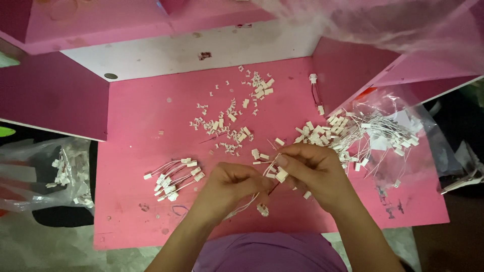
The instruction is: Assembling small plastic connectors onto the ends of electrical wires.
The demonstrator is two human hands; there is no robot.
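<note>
Both hands met just in front of the loose connector scatter (237, 128). Right hand (312, 168) pinched a white connector (281, 175); left hand (229, 184) closed on its thin wires (247, 204). Risk: connector slipping into the scatter, wires snagging.

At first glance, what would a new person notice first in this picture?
The bright pink table fills the view, with small white connectors scattered across its middle. Near the bottom centre, the left hand and right hand meet over a thin wire with a white plug. A tangled heap of wired connectors spills from a clear bag at the right.
</note>
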